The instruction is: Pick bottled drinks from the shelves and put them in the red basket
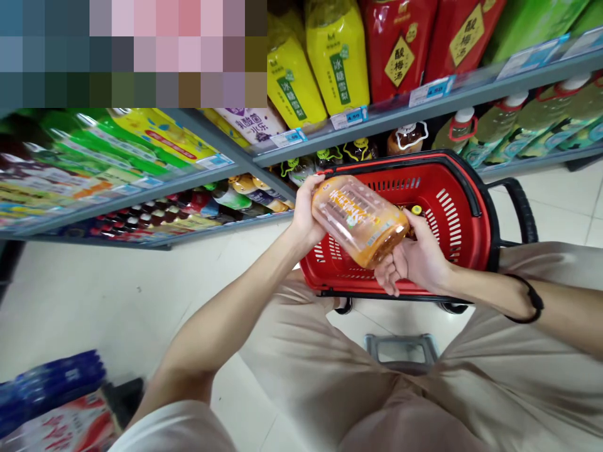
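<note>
A large drink bottle [355, 220] of orange liquid, with a clear printed label, lies tilted in the air between my two hands. My left hand [308, 210] is closed around its upper end, hiding the cap. At the base, my right hand [419, 251] holds it with the thumb on the side and the fingers underneath. Directly below is a red shopping basket [466, 232] with slotted walls, a black rim and wheels. Inside the basket, a small yellow-capped item [416, 210] shows behind the bottle, mostly hidden.
Ahead stands a grey shelf [391, 119] of drinks: yellow cartons [336, 63], red cartons [400, 50] and handled bottles [499, 122]. My legs flank the basket, with a grey stool [400, 342] between them. At lower left are a blue bottle pack [56, 383] and a red-white box [70, 424].
</note>
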Demonstrator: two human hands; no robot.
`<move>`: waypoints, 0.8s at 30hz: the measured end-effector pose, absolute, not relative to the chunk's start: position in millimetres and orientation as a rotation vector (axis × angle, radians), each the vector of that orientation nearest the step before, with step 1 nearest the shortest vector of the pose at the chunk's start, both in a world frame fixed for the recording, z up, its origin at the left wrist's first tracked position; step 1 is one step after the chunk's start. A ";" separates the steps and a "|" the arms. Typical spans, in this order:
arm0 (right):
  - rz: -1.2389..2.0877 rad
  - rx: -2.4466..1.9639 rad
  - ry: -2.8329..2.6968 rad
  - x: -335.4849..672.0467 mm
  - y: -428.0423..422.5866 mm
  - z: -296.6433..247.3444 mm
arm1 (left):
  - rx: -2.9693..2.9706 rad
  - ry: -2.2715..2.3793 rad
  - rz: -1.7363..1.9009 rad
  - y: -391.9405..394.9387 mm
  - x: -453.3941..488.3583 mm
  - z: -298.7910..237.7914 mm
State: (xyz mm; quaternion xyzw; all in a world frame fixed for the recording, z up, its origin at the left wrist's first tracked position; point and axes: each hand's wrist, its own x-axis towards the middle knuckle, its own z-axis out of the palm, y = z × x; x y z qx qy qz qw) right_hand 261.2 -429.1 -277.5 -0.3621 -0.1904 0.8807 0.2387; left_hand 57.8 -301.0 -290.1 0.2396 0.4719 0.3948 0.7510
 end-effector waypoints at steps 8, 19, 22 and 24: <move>2.338 -0.980 -0.299 261.1 -425.0 -266.7 | 0.588 1.003 1.083 -300.9 62.8 -286.8; 1.658 -1.106 -0.861 272.5 -424.5 -259.3 | 0.680 0.911 1.037 -310.5 71.4 -263.9; 1.438 -1.197 -1.055 278.6 -427.0 -257.7 | 0.669 0.856 1.020 -313.1 73.8 -260.1; 1.244 -1.257 -1.286 284.7 -427.3 -257.7 | 0.677 0.818 0.992 -315.2 73.5 -256.4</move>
